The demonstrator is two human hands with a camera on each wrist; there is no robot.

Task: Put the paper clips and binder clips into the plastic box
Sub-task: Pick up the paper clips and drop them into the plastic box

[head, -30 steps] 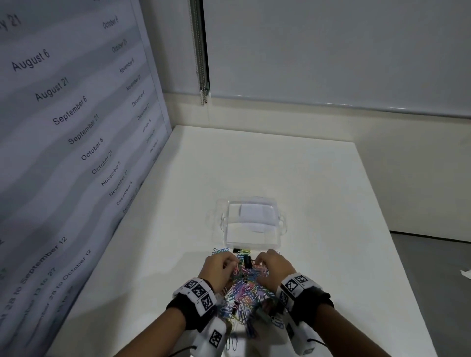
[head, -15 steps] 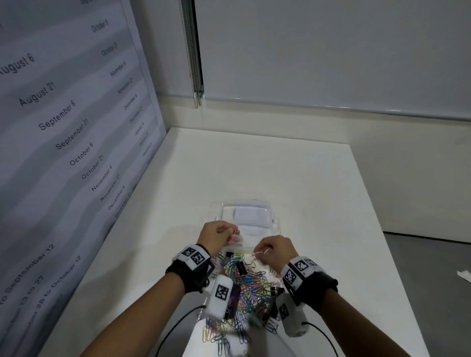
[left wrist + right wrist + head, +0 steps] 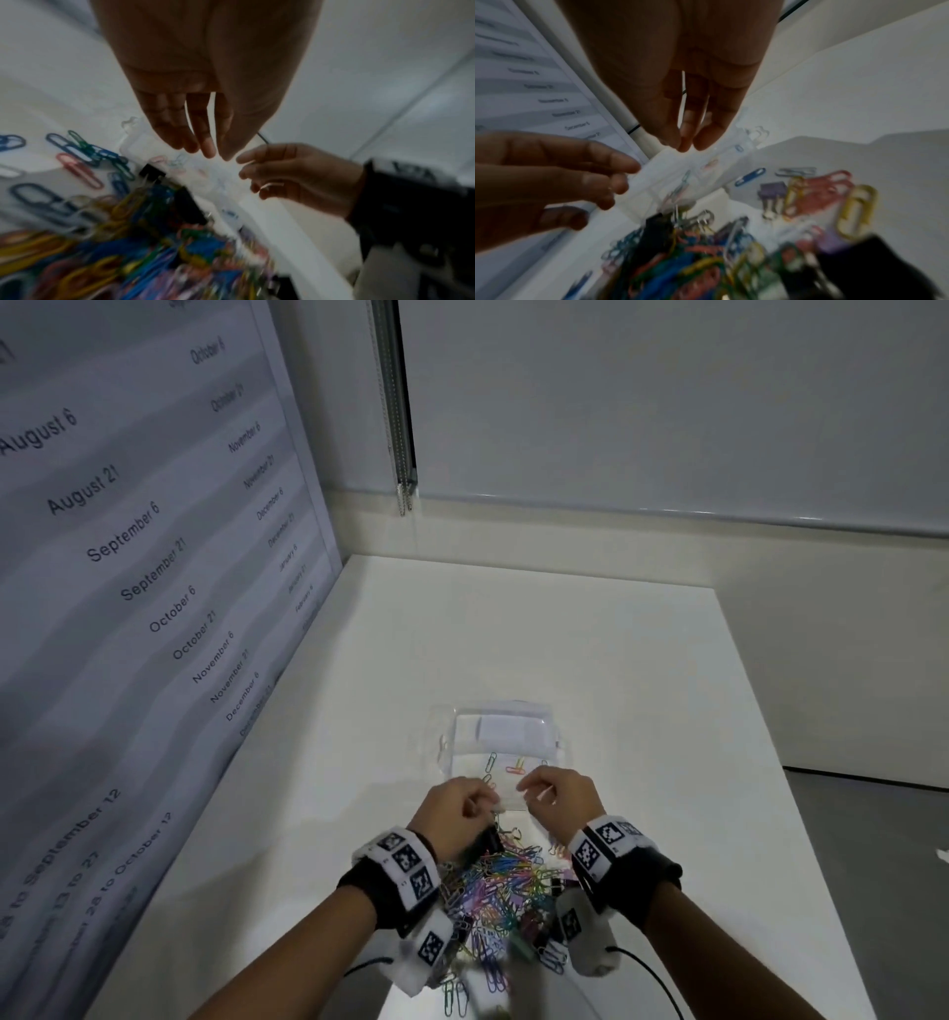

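The clear plastic box (image 3: 553,752) sits open mid-table, with a few coloured paper clips (image 3: 515,767) lying in it. Just in front is a heap of coloured paper clips (image 3: 500,886) mixed with binder clips, among them a black binder clip (image 3: 490,839). My left hand (image 3: 488,801) and right hand (image 3: 526,788) hover side by side over the box's near edge. In both wrist views the left hand (image 3: 218,157) and the right hand (image 3: 685,147) point their fingers down loosely, and nothing shows between the tips. A thin dark wire (image 3: 262,138) shows between the hands; whether either hand holds it is unclear.
A wall panel printed with dates (image 3: 154,567) runs along the table's left side. The white table (image 3: 539,634) stretches bare beyond the box to the back wall. Its right edge (image 3: 760,737) drops to the floor. A purple binder clip (image 3: 772,188) lies at the heap's right side.
Both hands rose from the heap pinching clips and moved forward over the box. Clips that were in the fingers now lie in the box, and the fingers have loosened.
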